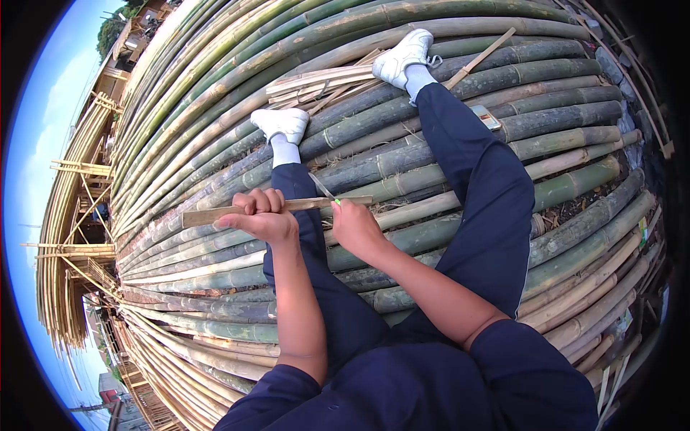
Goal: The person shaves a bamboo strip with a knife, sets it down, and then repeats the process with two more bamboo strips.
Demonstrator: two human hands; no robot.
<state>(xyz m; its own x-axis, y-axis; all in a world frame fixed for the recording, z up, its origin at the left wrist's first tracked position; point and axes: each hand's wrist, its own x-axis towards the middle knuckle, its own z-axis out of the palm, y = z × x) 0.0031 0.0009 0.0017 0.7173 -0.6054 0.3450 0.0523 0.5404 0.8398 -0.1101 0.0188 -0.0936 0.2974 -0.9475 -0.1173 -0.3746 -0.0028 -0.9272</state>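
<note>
My left hand point(264, 216) is wrapped round a flat bamboo strip point(205, 216), which lies nearly level across my left leg. In my right hand point(355, 228) is a knife point(323, 187) with a thin blade and a bit of bright green at the handle. The blade points up and to the left, touching or just beside the strip near its right end. Most of the knife's handle is hidden in my fingers. The strip's right end sticks out a little past my right hand.
I sit on a bed of long bamboo poles point(402, 183). Split bamboo strips point(323, 82) lie in a bundle between my white shoes point(406, 57). A single strip point(480, 59) and a phone point(485, 117) rest by my right leg. Stacked poles point(68, 237) stand on a rack at left.
</note>
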